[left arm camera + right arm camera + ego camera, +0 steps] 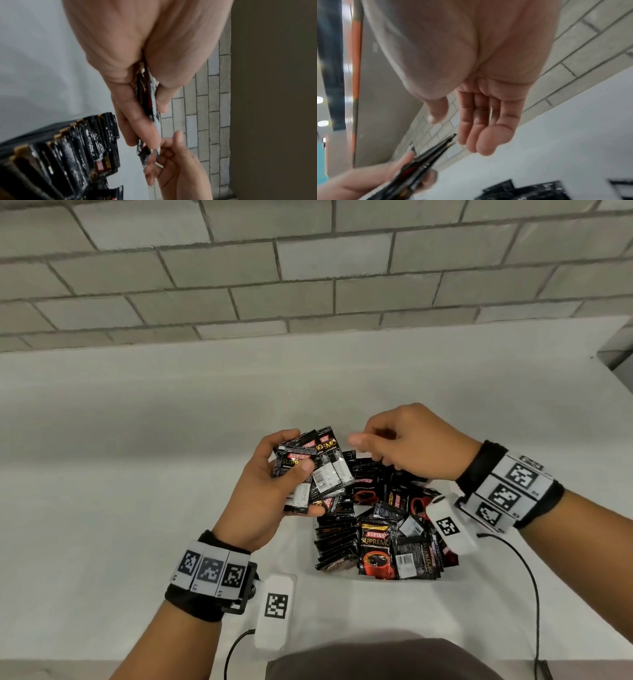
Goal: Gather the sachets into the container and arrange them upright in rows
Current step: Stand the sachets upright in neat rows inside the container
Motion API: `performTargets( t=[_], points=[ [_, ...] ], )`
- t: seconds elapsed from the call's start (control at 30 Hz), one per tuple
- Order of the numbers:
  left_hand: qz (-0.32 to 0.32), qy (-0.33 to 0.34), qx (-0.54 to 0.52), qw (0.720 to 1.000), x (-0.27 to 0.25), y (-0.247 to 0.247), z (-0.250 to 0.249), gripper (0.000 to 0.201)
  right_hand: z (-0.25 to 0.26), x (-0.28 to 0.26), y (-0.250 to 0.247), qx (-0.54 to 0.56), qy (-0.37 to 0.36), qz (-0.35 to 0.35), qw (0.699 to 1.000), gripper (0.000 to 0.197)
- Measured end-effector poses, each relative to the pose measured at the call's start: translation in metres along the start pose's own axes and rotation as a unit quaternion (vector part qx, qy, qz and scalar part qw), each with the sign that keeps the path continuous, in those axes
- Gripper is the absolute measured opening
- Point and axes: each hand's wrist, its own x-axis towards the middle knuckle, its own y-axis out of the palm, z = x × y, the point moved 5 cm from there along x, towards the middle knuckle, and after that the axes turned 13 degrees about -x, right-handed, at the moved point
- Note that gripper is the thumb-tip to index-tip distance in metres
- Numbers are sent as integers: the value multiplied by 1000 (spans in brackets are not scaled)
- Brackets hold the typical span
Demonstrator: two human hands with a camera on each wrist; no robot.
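My left hand (296, 453) grips a fanned stack of black Kopiko sachets (322, 470) above the table, thumb across their faces. The left wrist view shows that stack (149, 102) edge-on between thumb and fingers. My right hand (370, 450) hovers just right of the stack, fingers loosely curled and holding nothing; the right wrist view shows its fingers (471, 128) relaxed, a short way from the stack (426, 155). Below, the white container (346, 572) holds a row of upright sachets (334, 542) along its left side and several loose sachets (376, 549) lying flat or tilted.
The white table (137, 440) runs back to a grey brick wall (308, 285). Black cables (527, 577) trail from the wrist cameras toward the table's front edge. Dark clothing (376, 659) shows at the bottom.
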Motion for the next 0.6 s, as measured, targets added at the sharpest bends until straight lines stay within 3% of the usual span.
performTargets(
  t=[0.17, 0.37, 0.53, 0.6],
  points=[
    [59, -19, -1, 998, -3, 23, 4, 53, 24, -20, 3, 94, 3, -20, 995, 50],
    [66, -52, -50, 995, -2, 30, 14, 56, 5, -34, 12, 206, 94, -78, 971, 22],
    [44, -42, -29, 998, 2, 24, 19, 47, -4, -44, 17, 250, 122, -84, 957, 21],
    [24, -28, -10, 999, 3, 20, 19, 46, -11, -47, 13, 226, 133, -125, 957, 21]
  ],
)
